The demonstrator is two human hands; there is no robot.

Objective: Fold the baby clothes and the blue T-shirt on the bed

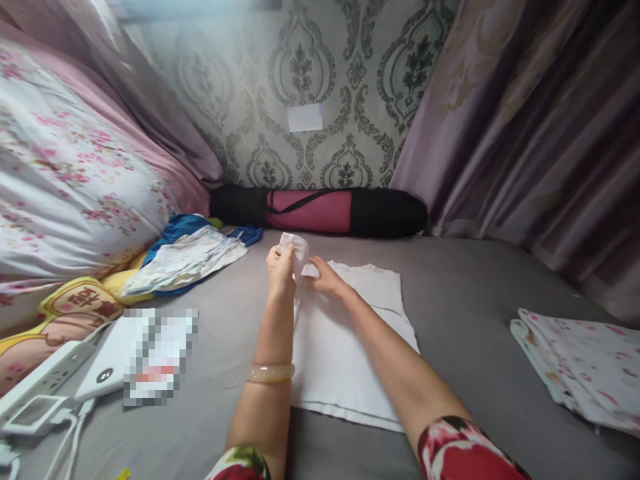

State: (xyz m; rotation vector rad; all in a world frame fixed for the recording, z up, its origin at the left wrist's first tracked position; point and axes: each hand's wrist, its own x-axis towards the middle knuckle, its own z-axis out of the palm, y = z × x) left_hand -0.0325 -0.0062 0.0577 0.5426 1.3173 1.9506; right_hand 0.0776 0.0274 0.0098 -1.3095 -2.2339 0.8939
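Note:
A white shirt [357, 363] lies spread on the grey sheet in front of me, its lower hem toward me. My left hand [281, 268] pinches a raised part of its fabric at the shirt's far left side, thumb on top. Close by on the right, my right hand [326, 277] has its fingertips at the same lifted cloth and seems to grip its edge; motion softens the detail there. Both forearms reach across the shirt and cover parts of it. A pale bangle [271, 373] circles my left wrist.
Folded clothes [187, 257] lie at the left, beside a yellow cushion [83, 300]. Nearer are a power strip [55, 373], a white power bank [117, 357] and cables. Folded printed cloth [585, 367] sits at the right. A black and pink rolled bag [320, 212] lines the wall.

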